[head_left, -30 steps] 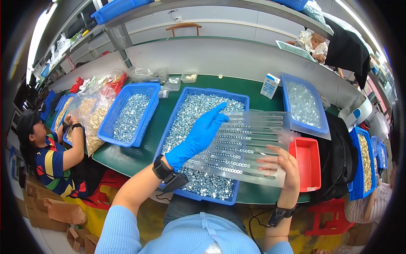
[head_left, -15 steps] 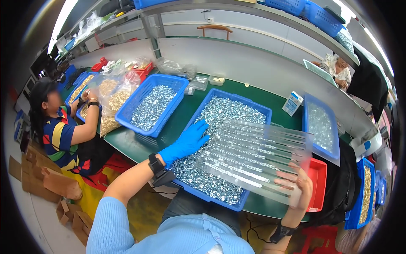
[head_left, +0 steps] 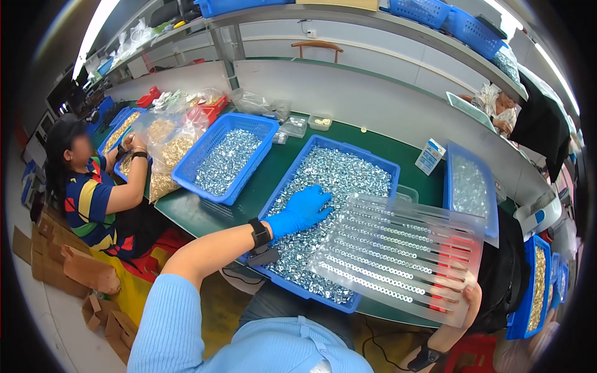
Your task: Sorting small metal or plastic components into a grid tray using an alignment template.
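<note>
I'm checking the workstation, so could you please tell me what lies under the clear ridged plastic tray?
Through the clear ridged plastic tray show small silvery metal parts in the large blue bin and a red container. The right hand underneath is mostly covered.

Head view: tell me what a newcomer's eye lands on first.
The blue tray at centre, heaped with small shiny metal parts, where the left hand in a blue glove lies flat on the pile. Just right of it, the right hand holds a clear slotted plate, lined with rows of parts, tilted over the tray. Left of centre stands a second blue basket of the same parts.
</note>
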Demonstrator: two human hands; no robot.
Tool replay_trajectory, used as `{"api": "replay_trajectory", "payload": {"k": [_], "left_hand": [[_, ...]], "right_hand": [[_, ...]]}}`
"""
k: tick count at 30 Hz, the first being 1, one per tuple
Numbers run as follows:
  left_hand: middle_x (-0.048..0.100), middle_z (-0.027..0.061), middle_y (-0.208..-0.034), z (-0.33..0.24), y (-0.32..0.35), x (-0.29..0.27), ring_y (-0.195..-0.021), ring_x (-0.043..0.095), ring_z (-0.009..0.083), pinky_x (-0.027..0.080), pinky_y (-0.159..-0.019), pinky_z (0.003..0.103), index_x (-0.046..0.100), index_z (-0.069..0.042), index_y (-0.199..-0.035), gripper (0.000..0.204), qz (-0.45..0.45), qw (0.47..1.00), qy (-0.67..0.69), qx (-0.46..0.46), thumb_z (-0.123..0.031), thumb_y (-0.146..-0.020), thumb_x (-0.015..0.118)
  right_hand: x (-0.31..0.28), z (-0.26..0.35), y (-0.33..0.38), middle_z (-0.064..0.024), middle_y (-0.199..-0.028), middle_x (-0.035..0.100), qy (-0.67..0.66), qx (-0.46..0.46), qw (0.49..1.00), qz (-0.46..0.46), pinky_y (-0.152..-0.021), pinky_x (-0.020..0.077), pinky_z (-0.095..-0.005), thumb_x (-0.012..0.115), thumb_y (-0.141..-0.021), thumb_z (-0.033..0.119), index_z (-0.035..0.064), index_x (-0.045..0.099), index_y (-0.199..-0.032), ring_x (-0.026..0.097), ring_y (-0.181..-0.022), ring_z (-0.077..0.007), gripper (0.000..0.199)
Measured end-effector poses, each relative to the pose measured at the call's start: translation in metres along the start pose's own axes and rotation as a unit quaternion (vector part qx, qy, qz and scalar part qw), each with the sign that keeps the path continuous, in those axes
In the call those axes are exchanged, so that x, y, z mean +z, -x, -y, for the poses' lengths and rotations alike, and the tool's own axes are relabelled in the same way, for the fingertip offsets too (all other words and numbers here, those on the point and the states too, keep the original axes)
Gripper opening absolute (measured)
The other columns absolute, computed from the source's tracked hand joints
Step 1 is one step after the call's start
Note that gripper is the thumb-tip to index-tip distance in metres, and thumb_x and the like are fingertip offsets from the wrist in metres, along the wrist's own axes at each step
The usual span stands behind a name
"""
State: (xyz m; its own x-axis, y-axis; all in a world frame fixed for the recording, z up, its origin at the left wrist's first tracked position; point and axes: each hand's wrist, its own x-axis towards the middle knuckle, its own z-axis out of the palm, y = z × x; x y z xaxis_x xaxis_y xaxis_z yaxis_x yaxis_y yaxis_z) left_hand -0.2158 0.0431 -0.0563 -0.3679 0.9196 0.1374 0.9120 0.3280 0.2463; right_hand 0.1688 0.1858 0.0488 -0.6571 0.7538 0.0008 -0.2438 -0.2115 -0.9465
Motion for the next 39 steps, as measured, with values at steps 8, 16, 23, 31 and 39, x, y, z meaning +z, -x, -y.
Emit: {"api": "replay_trajectory", "payload": {"k": [8,16,23,31,39], "left_hand": [[0.057,0.0088,-0.091,0.027,-0.008,0.017,-0.081,0.058,0.0215,0.047,-0.067,0.034,0.060,-0.008,-0.102,0.024,-0.089,0.983,0.158,-0.027,-0.022,-0.083,0.059],[0.062,0.0017,-0.085,-0.037,-0.050,-0.036,-0.073,0.056,0.0096,0.046,-0.059,0.024,0.064,-0.007,-0.096,0.020,0.051,0.885,0.463,-0.011,-0.021,-0.082,0.064],[0.061,0.0026,-0.084,-0.100,-0.080,-0.051,-0.072,0.055,0.0085,0.045,-0.057,0.023,0.064,-0.010,-0.095,0.018,0.064,0.889,0.427,0.149,-0.022,-0.082,0.064],[0.057,0.0031,-0.076,-0.065,-0.075,-0.045,-0.069,0.054,0.0101,0.041,-0.051,0.025,0.062,-0.008,-0.090,0.016,0.080,0.792,0.594,-0.121,-0.023,-0.084,0.061],[0.051,0.0017,-0.068,-0.109,-0.083,-0.031,-0.061,0.051,0.0135,0.040,-0.048,0.025,0.055,-0.009,-0.084,0.022,-0.102,0.500,0.839,-0.187,-0.030,-0.087,0.057]], "right_hand": [[0.024,-0.012,-0.017,-0.0292,-0.090,0.062,0.019,-0.007,1.000,0.023,-0.049,0.0515,-0.0259,0.048,-0.078,0.031,-0.0128,0.041,-0.120,0.067,-0.072,-0.0321,0.061],[0.053,-0.025,-0.023,-0.0303,-0.092,0.062,0.018,-0.013,0.998,0.052,-0.053,0.0533,-0.0270,0.045,-0.079,0.026,-0.0136,0.041,-0.119,0.067,-0.074,-0.0337,0.056],[0.063,-0.030,-0.028,-0.0325,-0.093,0.061,0.005,-0.005,0.998,0.060,-0.050,0.0546,-0.0274,0.044,-0.079,0.026,-0.0153,0.040,-0.119,0.067,-0.072,-0.0341,0.057],[0.054,-0.032,-0.031,-0.0336,-0.093,0.060,0.005,-0.001,0.998,0.060,-0.051,0.0555,-0.0284,0.043,-0.081,0.025,-0.0154,0.039,-0.120,0.067,-0.074,-0.0348,0.056],[0.053,-0.032,-0.032,-0.0318,-0.097,0.060,-0.035,0.013,0.995,0.097,-0.057,0.0558,-0.0311,0.046,-0.083,0.020,-0.0138,0.037,-0.122,0.066,-0.080,-0.0370,0.053]]}}
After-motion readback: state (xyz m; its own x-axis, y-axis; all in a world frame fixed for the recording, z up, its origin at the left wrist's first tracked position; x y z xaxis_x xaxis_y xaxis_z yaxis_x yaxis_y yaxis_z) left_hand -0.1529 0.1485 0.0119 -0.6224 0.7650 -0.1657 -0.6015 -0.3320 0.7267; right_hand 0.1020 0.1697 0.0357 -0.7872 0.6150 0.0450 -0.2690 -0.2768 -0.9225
